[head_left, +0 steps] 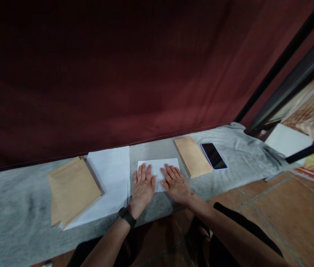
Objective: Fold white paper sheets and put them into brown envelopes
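A small white sheet of paper lies on the grey cloth between my hands. My left hand rests flat on its left part, fingers spread a little. Flat on its right part is my right hand, fingers apart. Right of the sheet lie brown envelopes in a neat pile. To the left is a stack of larger white paper, and overlapping its left side are more brown envelopes, slightly fanned.
A phone with a dark screen lies right of the envelope pile. The grey cloth covers a long narrow surface. A dark red curtain hangs behind it. Black bars and a white box are at the right.
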{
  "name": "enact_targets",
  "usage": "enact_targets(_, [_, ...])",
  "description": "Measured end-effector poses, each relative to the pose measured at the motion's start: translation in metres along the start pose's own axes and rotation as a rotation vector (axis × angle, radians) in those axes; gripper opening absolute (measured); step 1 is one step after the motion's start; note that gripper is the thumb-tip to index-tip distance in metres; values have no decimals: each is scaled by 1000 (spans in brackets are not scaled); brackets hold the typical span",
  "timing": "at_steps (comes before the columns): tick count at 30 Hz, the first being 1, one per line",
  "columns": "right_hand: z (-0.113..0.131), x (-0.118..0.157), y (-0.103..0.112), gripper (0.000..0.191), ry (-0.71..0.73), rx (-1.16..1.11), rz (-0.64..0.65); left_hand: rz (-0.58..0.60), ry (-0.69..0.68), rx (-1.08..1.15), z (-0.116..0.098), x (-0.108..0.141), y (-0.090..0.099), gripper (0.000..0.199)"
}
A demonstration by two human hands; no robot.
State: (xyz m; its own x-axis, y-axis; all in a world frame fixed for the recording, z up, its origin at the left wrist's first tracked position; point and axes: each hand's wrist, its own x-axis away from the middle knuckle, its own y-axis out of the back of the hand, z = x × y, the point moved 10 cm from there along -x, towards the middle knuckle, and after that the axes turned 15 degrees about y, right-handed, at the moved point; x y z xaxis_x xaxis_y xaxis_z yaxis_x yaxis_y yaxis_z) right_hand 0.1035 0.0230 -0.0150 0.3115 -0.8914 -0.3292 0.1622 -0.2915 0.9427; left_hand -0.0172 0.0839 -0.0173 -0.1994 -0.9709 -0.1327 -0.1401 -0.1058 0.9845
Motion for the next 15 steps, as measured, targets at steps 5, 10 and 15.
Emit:
enact_targets(5, [-4, 5, 0, 55, -35, 6, 29, -5, 54, 73, 15, -2, 3, 56])
enact_targets(10, [-4, 5, -2, 56, -52, 0, 49, 23, 107, 235, 28, -8, 11, 58])
enact_targets(15, [-3, 4, -4, 55, -46, 27, 74, 115, 230, 405, 39, -22, 12, 56])
